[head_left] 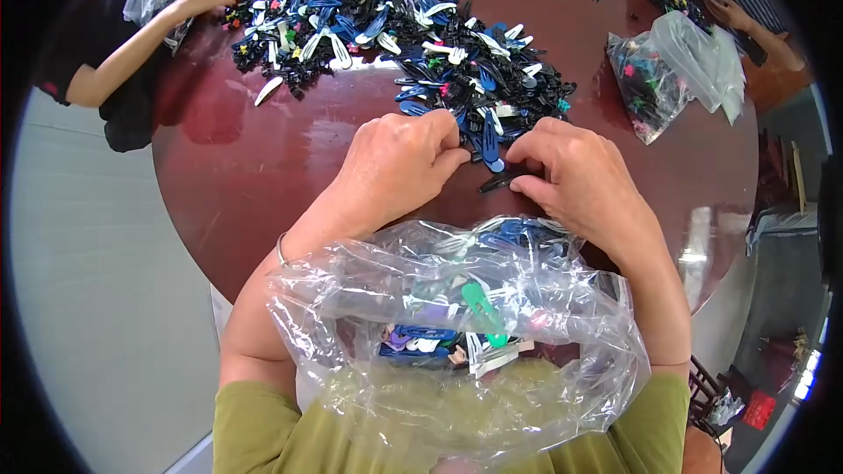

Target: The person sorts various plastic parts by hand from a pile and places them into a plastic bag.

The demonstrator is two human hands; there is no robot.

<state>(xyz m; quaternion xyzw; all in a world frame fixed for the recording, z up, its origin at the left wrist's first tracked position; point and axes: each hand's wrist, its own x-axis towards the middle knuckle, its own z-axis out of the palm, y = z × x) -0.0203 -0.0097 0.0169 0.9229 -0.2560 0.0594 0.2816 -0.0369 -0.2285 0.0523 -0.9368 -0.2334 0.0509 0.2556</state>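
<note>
Small sorting workshop, round table (263,167) heaped with hair clips (395,17), bagged stock (676,70)

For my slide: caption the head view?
Both hands pinch hair clips above an open plastic bag.

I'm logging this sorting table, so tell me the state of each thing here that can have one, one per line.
Left hand: closed, fingers curled at the edge of the pile.
Right hand: pinching a dark hair clip.
Clear bag in the lap: open, partly filled with clips.
Pile of hair clips: loose, spread across the table.
Plastic bags at right: lying crumpled, some holding clips.
</note>
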